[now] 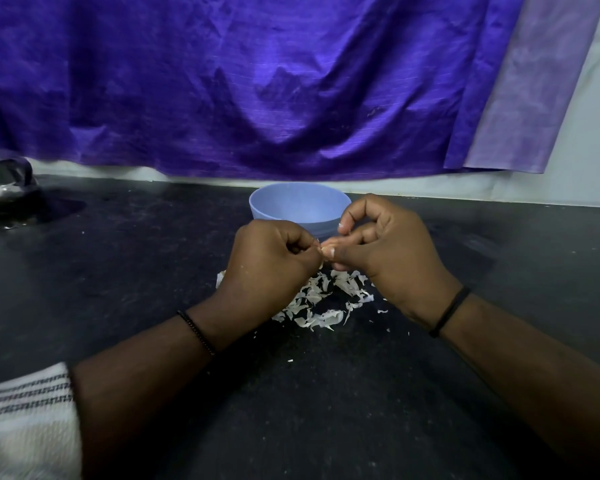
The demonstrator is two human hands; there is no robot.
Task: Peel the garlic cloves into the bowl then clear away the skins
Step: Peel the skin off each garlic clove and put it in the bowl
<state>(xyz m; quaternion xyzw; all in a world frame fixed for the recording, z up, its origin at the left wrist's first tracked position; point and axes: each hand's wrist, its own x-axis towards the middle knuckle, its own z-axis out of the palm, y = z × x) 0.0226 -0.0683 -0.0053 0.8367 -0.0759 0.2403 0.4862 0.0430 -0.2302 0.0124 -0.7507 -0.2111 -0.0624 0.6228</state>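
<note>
**Both hands on one clove above the skins**

On the dark counter (pixel 153 271), just in front of the blue bowl (pixel 291 206), the left hand (pixel 271 261) and right hand (pixel 392 251) meet, fingers curled, pinching a small garlic clove (pixel 327 251) between them; the clove sits mostly hidden by fingertips; a heap of white skins (pixel 323 299) lies directly below the hands, with stray flakes nearer the person; a purple cloth (pixel 257 81) hangs behind the bowl; a metal vessel (pixel 4 181) stands far left.
</note>
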